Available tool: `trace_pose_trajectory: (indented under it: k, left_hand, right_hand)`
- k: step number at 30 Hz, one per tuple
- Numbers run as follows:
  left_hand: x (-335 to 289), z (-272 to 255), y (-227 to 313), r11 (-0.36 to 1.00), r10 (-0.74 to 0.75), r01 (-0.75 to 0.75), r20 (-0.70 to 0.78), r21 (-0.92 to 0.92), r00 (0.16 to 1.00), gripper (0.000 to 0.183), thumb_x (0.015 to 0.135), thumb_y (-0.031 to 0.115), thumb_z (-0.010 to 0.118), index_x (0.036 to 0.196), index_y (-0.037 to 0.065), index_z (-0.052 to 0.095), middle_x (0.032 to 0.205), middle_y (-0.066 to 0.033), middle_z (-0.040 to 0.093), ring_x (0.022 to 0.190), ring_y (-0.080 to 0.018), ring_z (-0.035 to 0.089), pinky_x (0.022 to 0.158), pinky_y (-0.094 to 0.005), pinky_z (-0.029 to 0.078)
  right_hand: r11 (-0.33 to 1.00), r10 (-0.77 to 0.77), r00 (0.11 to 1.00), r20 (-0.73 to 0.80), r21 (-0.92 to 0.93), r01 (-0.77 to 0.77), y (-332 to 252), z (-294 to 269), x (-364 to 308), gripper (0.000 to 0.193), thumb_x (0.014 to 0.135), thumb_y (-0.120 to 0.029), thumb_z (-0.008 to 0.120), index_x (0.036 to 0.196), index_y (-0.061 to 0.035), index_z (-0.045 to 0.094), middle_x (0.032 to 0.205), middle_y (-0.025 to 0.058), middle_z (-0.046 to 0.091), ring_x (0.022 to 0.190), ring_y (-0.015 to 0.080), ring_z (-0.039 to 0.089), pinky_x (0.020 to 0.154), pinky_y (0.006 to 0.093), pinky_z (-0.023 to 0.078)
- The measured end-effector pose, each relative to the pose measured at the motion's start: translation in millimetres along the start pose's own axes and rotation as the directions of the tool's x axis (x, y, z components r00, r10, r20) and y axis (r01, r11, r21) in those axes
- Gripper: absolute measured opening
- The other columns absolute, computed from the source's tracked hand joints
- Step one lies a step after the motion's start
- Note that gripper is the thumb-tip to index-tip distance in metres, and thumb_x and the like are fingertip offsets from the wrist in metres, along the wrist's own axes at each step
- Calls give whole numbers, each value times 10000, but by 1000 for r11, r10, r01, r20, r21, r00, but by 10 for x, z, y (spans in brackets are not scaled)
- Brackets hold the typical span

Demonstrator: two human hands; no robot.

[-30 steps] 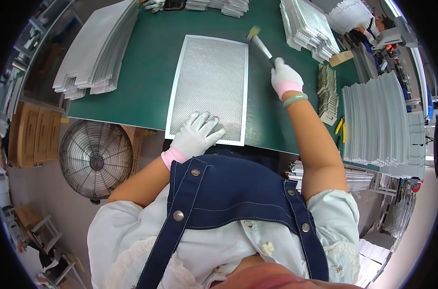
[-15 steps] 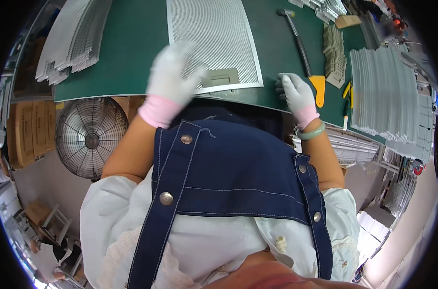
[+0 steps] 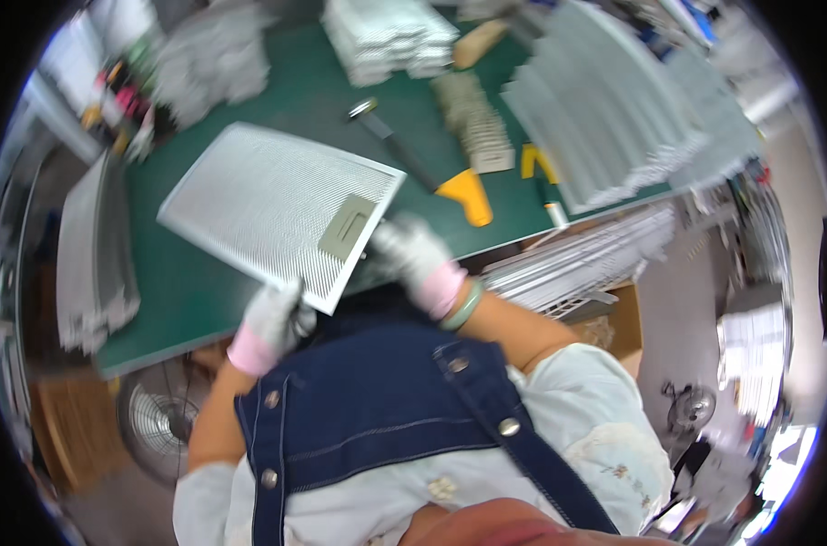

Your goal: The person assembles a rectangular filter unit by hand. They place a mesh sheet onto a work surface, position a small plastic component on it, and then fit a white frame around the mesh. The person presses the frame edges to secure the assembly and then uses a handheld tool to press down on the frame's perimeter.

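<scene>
A silver mesh filter panel (image 3: pixel 258 191) with a pale metal frame lies slantwise over the near part of the green worktable. An olive-grey latch plate (image 3: pixel 348 227) sits at the panel's right end. At its near corner, my left hand (image 3: pixel 275 320), in a white glove with a pink cuff, is closed on the frame. My right hand (image 3: pixel 418 259), gloved alike, is beside the latch end of the frame. Motion smears its fingers, so I cannot tell whether they grip the edge. A hammer (image 3: pixel 413 164) with an orange handle lies beyond that hand.
The green worktable (image 3: pixel 195 309) carries stacked mesh panels (image 3: pixel 95 255) at left and more panels (image 3: pixel 390 41) at the back. A row of latch plates (image 3: pixel 475 123), yellow-handled pliers (image 3: pixel 538 164) and a large panel stack (image 3: pixel 604 118) stand at right. A fan (image 3: pixel 163 419) is below.
The view has swung to the right. The panel has turned anticlockwise, its latch end now facing right. My left hand has come down onto its corner; the right has moved beside its end.
</scene>
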State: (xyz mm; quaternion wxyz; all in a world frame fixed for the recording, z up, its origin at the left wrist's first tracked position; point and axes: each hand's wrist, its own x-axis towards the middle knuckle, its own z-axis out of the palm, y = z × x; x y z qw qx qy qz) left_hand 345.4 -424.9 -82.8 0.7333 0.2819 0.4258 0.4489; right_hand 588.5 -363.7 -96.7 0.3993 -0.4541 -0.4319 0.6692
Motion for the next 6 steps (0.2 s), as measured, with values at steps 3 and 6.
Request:
trace_pose_trajectory:
  k: [3, 6]
  left_hand:
    - [280, 289, -178, 898, -50, -57, 231, 436, 972, 248, 977, 232, 545, 1067, 6, 595, 873, -66, 638, 735, -145, 627, 677, -277, 539]
    - [354, 643, -7, 597, -121, -334, 494, 729, 861, 708, 913, 242, 605, 1517, 89, 270, 1133, -168, 625, 1026, -236, 626, 958, -386, 479]
  right_hand:
    - [983, -182, 983, 33, 38, 181, -130, 11, -296, 469, 941, -260, 632, 1273, 51, 520, 1145, 139, 638, 1035, 179, 610, 903, 338, 503]
    - [919, -393, 919, 8, -6, 393, -447, -476, -454, 431, 945, -222, 613, 1292, 17, 525, 1154, 140, 646, 1040, 196, 631, 948, 334, 491]
